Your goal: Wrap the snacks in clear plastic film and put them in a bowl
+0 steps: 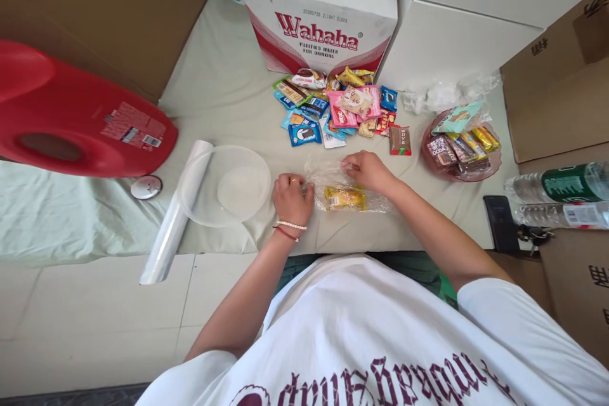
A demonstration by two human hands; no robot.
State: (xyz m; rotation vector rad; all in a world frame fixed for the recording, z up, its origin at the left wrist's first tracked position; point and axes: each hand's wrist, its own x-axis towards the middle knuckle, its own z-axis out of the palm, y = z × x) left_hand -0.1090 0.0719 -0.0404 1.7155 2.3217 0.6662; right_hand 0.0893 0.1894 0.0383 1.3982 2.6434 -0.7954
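A small yellow snack packet (pixel 345 198) lies on a crumpled sheet of clear plastic wrap (pixel 323 171) near the table's front edge. My right hand (pixel 368 171) pinches the far edge of the wrap, just beyond the packet. At the wrap's left side, my left hand (pixel 291 200) has its fingers curled and closed on the edge, with the fingertips partly hidden. Left of that hand stands a clear round plastic bowl (pixel 223 185). A roll of plastic wrap (pixel 166 244) lies partly behind the bowl and sticks out over the table edge.
Several colourful snack packets (pixel 354 104) are piled before a Wahaha carton (pixel 318 19). On the right are a pink bowl (pixel 428 162) of snacks, plastic bottles (pixel 566 184) and a dark phone (pixel 501 223). A red jug (pixel 85 114) stands at left, beside a round tin (pixel 146 187).
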